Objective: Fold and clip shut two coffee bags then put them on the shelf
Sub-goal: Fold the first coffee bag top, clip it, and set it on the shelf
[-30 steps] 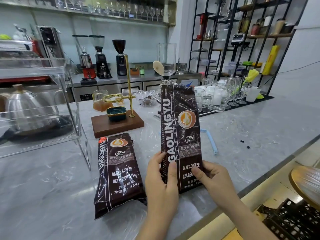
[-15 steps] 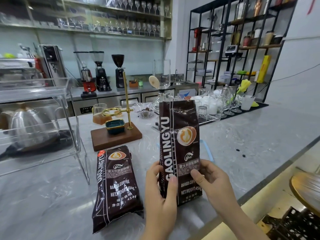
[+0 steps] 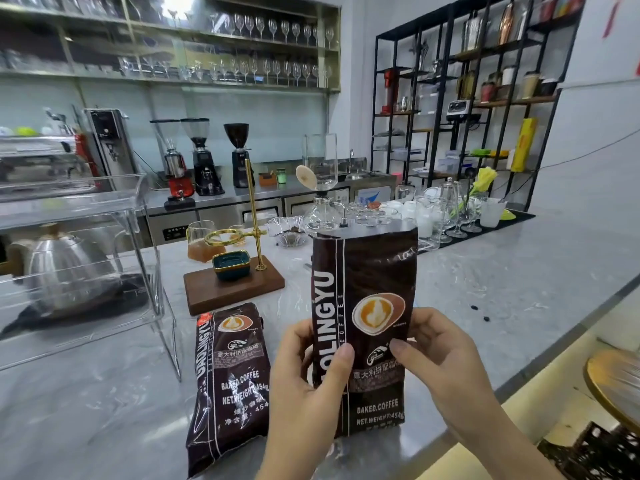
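A dark brown coffee bag [image 3: 367,289] stands upright on the grey marble counter [image 3: 502,289], its top edge unfolded. My left hand [image 3: 308,379] grips its left side, thumb across the front. My right hand [image 3: 440,355] grips its right side, thumb on the front label. A second, matching coffee bag [image 3: 230,382] lies flat on the counter just left of my left hand. The black metal shelf unit [image 3: 460,109] stands at the back right. No clip is visible.
A clear acrylic case [image 3: 79,258] holding a steel kettle sits at the left. Behind the bags stand a wooden pour-over stand [image 3: 235,289] with a brass pole, a siphon brewer and a tray of glassware [image 3: 446,216]. Two coffee beans [image 3: 479,313] lie at the right.
Both hands have slid higher up the standing bag, from its lower part toward its middle. The view has tilted upward. The lying bag has not moved.
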{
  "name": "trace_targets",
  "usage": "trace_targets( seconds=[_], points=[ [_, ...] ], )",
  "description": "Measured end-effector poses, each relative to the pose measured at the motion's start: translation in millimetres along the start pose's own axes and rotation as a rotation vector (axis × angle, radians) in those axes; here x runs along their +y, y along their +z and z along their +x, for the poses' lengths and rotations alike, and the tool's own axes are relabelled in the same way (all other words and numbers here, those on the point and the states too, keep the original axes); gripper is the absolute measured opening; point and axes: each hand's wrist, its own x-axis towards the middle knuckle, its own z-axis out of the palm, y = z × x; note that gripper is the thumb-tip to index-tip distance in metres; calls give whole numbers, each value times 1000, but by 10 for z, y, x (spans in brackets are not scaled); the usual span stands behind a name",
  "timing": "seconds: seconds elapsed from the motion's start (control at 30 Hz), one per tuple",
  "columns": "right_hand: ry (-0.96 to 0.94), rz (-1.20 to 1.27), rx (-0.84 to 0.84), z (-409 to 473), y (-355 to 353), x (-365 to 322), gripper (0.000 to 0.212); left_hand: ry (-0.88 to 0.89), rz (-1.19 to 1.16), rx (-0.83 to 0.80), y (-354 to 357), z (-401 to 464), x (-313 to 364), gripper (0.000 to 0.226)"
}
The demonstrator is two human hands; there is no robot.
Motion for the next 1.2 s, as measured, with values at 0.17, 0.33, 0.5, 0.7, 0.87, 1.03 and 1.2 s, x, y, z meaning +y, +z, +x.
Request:
trace_targets(
  seconds=[0.17,0.33,0.5,0.7,0.87,1.03,1.2],
  points=[
    [-63,-7,6,-7,64,-214,25,44,-3,-12,-78,17,157,23],
    [-94,-118,7,-37,119,-345,23,86,-14,26,-72,20,316,25],
    [-139,-134,2,-46,143,-443,33,139,-35,59,-56,40,475,22],
    [-185,-140,45,10,173,-557,48,184,-52,75,0,47,588,25],
    [-204,-140,81,-2,189,-546,25,182,-51,117,13,45,583,29],
    [-239,-159,107,-4,182,-567,23,159,-70,135,-3,45,597,29],
    [-253,-182,113,-7,137,-588,47,121,-141,175,-25,81,647,29]
  ],
)
